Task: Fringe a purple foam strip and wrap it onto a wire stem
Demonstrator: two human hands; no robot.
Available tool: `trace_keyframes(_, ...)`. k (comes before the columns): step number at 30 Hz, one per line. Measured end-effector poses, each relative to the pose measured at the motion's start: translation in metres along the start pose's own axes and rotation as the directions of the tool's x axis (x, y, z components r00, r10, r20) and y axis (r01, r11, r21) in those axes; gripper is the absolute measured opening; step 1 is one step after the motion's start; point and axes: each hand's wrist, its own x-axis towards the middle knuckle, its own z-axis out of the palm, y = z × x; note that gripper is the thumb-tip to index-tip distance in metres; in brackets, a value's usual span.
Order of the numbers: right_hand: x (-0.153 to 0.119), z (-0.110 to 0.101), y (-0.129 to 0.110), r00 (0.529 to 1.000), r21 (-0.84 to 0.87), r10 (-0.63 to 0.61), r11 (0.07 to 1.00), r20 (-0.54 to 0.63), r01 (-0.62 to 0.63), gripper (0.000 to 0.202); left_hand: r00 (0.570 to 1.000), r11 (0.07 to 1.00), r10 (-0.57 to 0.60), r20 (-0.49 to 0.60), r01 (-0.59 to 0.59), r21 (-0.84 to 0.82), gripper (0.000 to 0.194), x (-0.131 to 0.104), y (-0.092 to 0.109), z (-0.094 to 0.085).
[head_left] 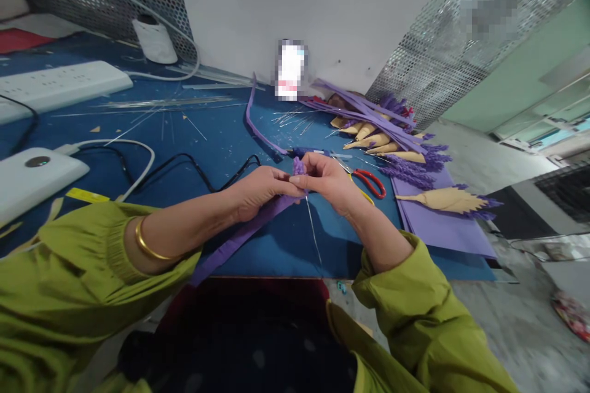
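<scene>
fingers [318, 163] of both hands are closed in a pinch on a small purple bud [298, 166], which sticks up between them over the near part of a blue table [276, 261]. the left hand [258, 192] has its thumb and fingertips at the base of the bud, and a purple strip [242, 239] slants from under it to the table's near edge. the right hand [329, 181] meets it, thumb and forefinger pressed together at the bud's side. a thin wire [314, 230] hangs down from this grip; its upper end is hidden. just beyond the hands lies a blue tool [311, 151], with one end of a second strip [251, 113] by its tip. beside the right hand is a red-handled tool [371, 183]. farther right, a wrapped flower [445, 199] rests on purple sheets [428, 230], and loose strips [369, 109] lie across a pile of more flowers [378, 140]. left of the hands run a black cord [193, 161] and, past it, a white box [41, 179] and a power strip [64, 85]. at the back, a lit phone [290, 70] stands by a white panel [313, 6].
</scene>
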Motion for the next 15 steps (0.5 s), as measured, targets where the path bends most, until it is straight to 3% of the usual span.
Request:
trace_keyframes(8, -0.0015, -0.0012, 0.0017, 1.0, 0.032, -0.01, 0.999, -0.018, 0.01, 0.038, 0.998, 0.997, -0.037, 0.05, 0.04, -0.066, 0.025, 0.001, -0.0036, -0.0029)
trace_keyframes(15, -0.0023, 0.0019, 0.0052, 0.997, 0.03, -0.039, 0.999, -0.071, 0.041, 0.035, 0.999, 1.0, -0.01, -0.044, 0.009, -0.015, 0.006, -0.0011, -0.0001, 0.0023)
